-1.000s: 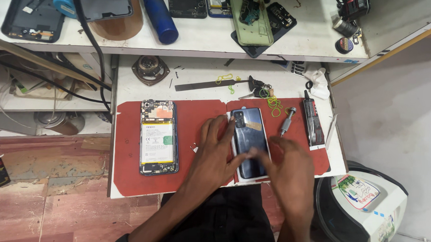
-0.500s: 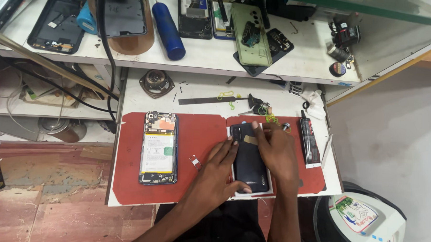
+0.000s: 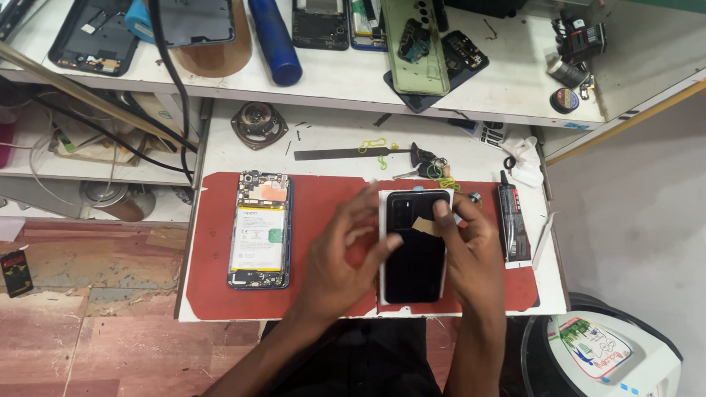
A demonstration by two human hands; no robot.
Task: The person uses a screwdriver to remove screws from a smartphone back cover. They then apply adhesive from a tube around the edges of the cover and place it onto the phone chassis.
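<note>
Red mat (image 3: 321,213) — both hands, left (image 3: 343,257) and right (image 3: 468,253), fingers curled, gripping black phone (image 3: 415,259).

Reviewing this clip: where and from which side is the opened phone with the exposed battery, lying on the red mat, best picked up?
Probably by the long side edges of the opened phone, from above. It lies flat with its internals facing up, so pinching the thin frame avoids them. Its sides look clear on the red mat.

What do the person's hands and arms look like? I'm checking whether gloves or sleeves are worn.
Both the left hand and the right hand are bare: no gloves, and no rings, watch or bands that can be seen. The forearms are uncovered too, with no sleeves in view. Dark clothing shows below.
</note>
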